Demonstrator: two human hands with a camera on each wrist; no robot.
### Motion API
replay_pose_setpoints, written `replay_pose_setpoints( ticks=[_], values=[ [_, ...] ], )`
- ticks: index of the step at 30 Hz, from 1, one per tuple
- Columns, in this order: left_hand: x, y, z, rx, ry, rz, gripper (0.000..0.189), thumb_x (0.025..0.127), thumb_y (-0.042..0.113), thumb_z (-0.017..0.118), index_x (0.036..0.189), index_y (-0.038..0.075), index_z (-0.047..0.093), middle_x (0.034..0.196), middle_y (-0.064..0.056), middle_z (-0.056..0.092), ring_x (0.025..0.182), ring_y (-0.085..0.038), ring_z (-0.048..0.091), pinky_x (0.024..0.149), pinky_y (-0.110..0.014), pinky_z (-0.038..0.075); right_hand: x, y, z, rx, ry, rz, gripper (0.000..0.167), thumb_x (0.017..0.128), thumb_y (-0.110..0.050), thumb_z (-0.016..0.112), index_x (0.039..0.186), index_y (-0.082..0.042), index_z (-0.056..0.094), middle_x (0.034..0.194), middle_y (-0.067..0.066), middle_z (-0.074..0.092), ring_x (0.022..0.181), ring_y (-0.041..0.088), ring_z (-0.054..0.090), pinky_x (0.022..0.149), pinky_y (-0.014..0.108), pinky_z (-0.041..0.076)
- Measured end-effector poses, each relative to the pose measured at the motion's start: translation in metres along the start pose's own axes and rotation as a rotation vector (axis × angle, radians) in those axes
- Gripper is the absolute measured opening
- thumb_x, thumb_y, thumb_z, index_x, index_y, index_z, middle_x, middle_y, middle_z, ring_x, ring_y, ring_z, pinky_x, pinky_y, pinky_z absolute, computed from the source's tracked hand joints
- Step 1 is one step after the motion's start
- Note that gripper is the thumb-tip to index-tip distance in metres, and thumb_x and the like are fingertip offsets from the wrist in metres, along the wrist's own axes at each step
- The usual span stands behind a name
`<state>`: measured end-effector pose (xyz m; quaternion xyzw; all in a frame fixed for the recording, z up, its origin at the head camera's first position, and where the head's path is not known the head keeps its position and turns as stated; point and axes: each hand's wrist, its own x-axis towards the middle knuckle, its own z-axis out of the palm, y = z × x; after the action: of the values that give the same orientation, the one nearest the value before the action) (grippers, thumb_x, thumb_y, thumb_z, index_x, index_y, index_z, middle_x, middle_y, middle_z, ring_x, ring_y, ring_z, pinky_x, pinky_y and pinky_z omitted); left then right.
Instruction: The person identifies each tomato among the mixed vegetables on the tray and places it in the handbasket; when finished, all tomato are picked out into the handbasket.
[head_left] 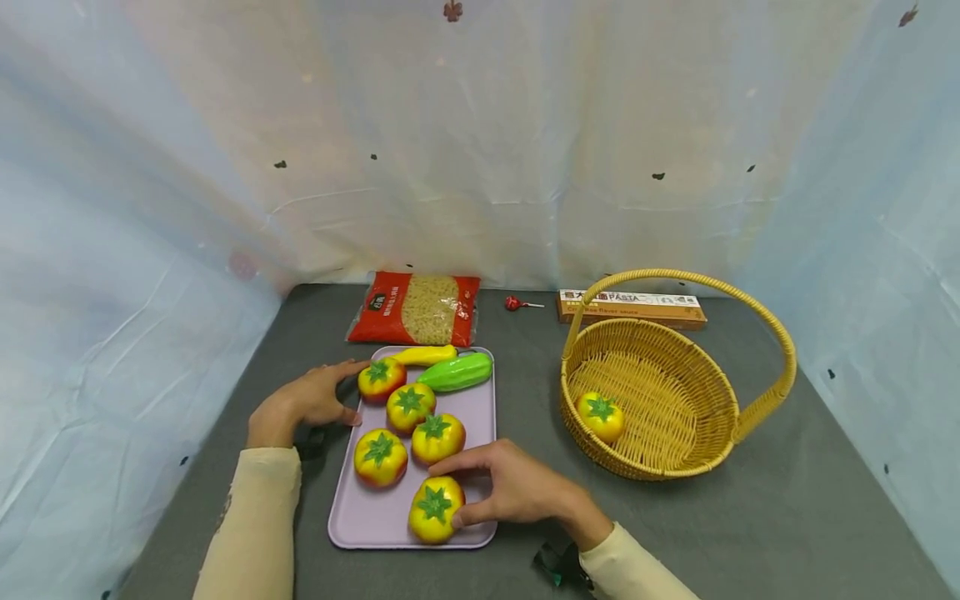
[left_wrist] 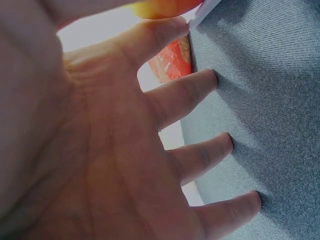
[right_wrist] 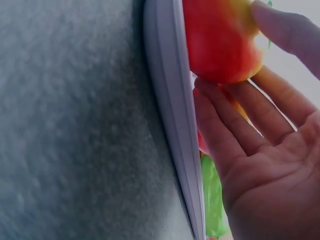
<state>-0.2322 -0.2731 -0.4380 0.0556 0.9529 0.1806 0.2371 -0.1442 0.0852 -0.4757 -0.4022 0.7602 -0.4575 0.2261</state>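
A lilac tray (head_left: 348,521) bears several yellow-and-red toy tomatoes with green leafy tops. At its near right corner, my right hand (head_left: 517,483) holds the nearest tomato (head_left: 431,517), thumb on one side and fingers along another; the right wrist view shows thumb and fingertips right at its red skin (right_wrist: 220,45). My left hand (head_left: 311,400) rests at the tray's left edge with spread fingers (left_wrist: 185,97). Its index fingertip is beside the far left tomato (head_left: 382,382), its thumb at the rim. A green toy pepper (head_left: 457,372) and a long yellow toy vegetable (head_left: 426,356) lie at the tray's far end.
To the right stands a wicker basket (head_left: 660,471) with a tall handle, one toy tomato (head_left: 600,417) inside. Along the back lie a red pasta bag (head_left: 416,308), a red lollipop (head_left: 513,303) and a pasta box (head_left: 637,310). Pale curtains (head_left: 480,167) hang around the grey table (head_left: 525,392).
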Motion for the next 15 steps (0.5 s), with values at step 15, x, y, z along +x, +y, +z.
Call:
replay_pose_setpoints(
  ticks=[15],
  values=[
    [-0.0010, 0.0005, 0.0000, -0.008, 0.000, -0.030, 0.103, 0.089, 0.035, 0.091, 0.173, 0.018, 0.034, 0.172, -0.035, 0.033, 0.155, -0.062, 0.029, 0.118, -0.087, 0.029, 0.0001, 0.0018, 0.0033, -0.004, -0.065, -0.025, 0.061, 0.093, -0.023, 0.090, 0.150, -0.022, 0.068, 0.148, -0.012, 0.069, 0.133, 0.001, 0.062, 0.121, 0.027, 0.047]
  ],
)
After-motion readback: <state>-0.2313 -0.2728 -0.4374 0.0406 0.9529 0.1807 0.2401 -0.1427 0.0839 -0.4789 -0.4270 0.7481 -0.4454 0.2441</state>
